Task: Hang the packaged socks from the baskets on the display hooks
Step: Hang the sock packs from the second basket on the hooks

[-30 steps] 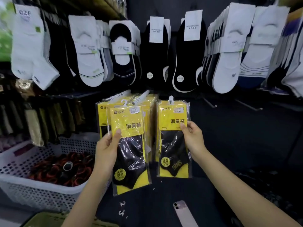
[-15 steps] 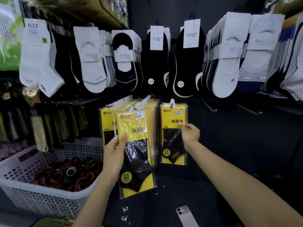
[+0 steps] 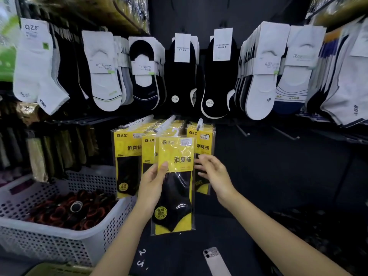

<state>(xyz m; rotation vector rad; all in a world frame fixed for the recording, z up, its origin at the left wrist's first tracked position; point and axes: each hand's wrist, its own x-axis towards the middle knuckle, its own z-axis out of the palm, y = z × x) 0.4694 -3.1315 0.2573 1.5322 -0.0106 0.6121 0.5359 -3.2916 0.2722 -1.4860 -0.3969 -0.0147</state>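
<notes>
Left hand [image 3: 151,184] grips the sock pack [image 3: 175,156] by its edge, right hand [image 3: 215,172] loosely open beside it.

Bare left hand [image 3: 151,182], bare right hand [image 3: 216,174], bare forearms [image 3: 123,236].

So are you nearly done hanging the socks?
Partly. Done: yellow packs already hang on three hooks. In hand: the left hand holds one more pack, its hanger not yet hooked; the right hand is open beside it. Left: the basket holds more dark and red things, so hanging probably goes on.
</notes>
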